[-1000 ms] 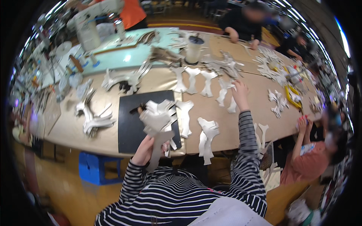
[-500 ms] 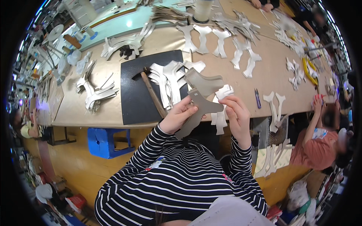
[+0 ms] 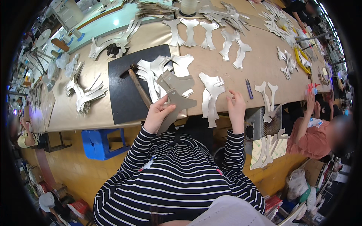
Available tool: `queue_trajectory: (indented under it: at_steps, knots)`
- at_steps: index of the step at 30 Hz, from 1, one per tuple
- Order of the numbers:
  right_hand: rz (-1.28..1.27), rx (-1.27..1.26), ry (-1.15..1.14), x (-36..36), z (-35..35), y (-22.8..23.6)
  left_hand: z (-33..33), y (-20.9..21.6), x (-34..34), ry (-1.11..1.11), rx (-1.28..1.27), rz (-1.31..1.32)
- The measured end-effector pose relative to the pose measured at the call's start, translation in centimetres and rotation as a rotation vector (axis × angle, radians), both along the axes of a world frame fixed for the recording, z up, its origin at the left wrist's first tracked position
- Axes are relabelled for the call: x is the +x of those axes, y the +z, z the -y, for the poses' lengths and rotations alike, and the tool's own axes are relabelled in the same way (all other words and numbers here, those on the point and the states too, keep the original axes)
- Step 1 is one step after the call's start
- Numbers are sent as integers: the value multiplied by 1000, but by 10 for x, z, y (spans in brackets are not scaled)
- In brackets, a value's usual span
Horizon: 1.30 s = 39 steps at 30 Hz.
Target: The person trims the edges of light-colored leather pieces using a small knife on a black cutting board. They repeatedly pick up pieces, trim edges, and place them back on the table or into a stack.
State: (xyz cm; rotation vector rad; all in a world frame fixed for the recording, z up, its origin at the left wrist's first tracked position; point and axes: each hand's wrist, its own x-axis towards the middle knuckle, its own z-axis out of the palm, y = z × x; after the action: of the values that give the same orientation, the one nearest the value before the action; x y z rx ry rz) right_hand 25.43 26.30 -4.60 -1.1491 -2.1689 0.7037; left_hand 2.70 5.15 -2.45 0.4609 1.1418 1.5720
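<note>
My left hand [image 3: 155, 117] is closed on a couple of taupe, Y-shaped cut pieces [image 3: 180, 102], which look like leather or a similar sheet, fanned one over the other above the table's front edge. My right hand [image 3: 236, 109] is raised near that edge with its fingers loosely bent and apart, and nothing shows in it. Just left of it, a small stack of silvery cut pieces [image 3: 213, 92] overhangs the edge. Behind the held pieces, more silvery pieces [image 3: 152, 67] lie on a black mat [image 3: 122, 90], beside a wooden-handled hammer [image 3: 138, 88].
Purple-handled thread snips [image 3: 249, 89] lie right of my right hand. Rows of silvery pieces [image 3: 190, 32] spread across the brown-covered table [image 3: 211, 62]. A blue stool [image 3: 100, 143] stands below on the left. A co-worker in a salmon top [image 3: 307, 135] sits at the right.
My right hand has come away from the taupe pieces, and its fingers have spread. My left hand keeps hold of them. The view has shifted, so the table appears further left.
</note>
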Motion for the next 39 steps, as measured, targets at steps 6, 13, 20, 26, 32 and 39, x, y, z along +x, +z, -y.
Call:
queue_trajectory:
  at_steps: [6,13,20,26,32,39]
  knots:
    - [-185,-34,302,-17,21,49,-4,7,6,-17,-66,-89]
    - [-300,-487,462,-48,71,62,-13,13,18,-55,-47,-122]
    - [-303,-598,283,-2,0,40,-5,21,8,53,-5,58]
    - [201,-25,397,-13,-44,-15,-3,22,-11,70,-13,-19]
    - [259,38,306,-13,-37,-20,7,24,-12,157,-6,-18]
    - [-208,-706,344,-12,-41,44,12,20,-25,228,-23,-22]
